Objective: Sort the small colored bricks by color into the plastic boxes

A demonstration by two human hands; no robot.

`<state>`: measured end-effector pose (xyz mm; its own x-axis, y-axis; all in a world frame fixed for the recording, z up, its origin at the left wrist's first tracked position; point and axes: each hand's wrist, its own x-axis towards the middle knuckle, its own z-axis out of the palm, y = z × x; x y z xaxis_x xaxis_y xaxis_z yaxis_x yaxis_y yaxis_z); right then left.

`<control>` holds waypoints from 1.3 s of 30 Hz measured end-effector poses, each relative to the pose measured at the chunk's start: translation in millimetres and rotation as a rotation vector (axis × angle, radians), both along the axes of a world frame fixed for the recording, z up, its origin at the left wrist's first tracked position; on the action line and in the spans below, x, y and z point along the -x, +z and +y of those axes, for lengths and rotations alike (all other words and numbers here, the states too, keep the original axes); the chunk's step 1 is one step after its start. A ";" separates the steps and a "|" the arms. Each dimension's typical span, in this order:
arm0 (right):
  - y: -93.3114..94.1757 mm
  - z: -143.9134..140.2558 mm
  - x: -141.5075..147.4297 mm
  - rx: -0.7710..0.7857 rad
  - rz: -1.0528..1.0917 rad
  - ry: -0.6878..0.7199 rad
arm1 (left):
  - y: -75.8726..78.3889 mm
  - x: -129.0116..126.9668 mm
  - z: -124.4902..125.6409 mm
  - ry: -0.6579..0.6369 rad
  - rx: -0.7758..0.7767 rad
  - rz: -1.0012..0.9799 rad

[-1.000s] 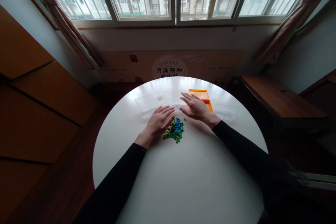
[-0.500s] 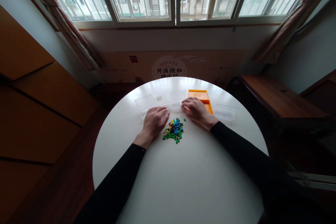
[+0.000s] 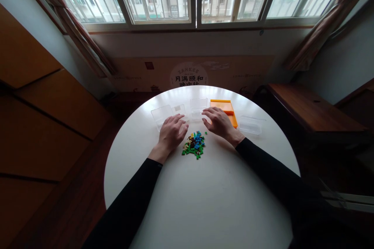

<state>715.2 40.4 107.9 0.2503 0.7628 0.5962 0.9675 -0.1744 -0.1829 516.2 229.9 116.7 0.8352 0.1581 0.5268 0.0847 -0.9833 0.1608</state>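
A small heap of tiny coloured bricks (image 3: 194, 145), green, blue, yellow and brown, lies on the round white table (image 3: 204, 198). My left hand (image 3: 172, 132) rests palm down just left of the heap, fingers spread, holding nothing. My right hand (image 3: 219, 121) hovers just right of and beyond the heap, fingers apart and empty, partly over the orange tray (image 3: 223, 106). Clear plastic boxes stand beyond the hands: one at the left (image 3: 161, 114), a small one (image 3: 179, 109), and one in the middle (image 3: 198, 105).
Another clear box (image 3: 250, 125) sits right of the orange tray. A wooden bench (image 3: 309, 109) stands to the right of the table, wooden cabinets (image 3: 43, 105) to the left. A printed cardboard panel (image 3: 188, 74) leans under the window.
Both hands curled into loose fists half a second ago and have spread their fingers again. The left hand moved slightly back and left. The heap has not moved.
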 end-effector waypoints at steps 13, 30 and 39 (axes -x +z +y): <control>-4.0 -178.9 5.6 0.025 -0.016 -0.235 | -4.4 6.0 -18.8 -0.121 0.148 0.058; -20.4 -150.3 -62.7 0.024 0.002 -0.256 | -5.6 10.0 -15.0 -0.175 0.206 0.105; -12.4 -130.0 -33.2 0.089 -0.101 -0.088 | 3.9 19.2 0.7 -0.356 0.232 0.174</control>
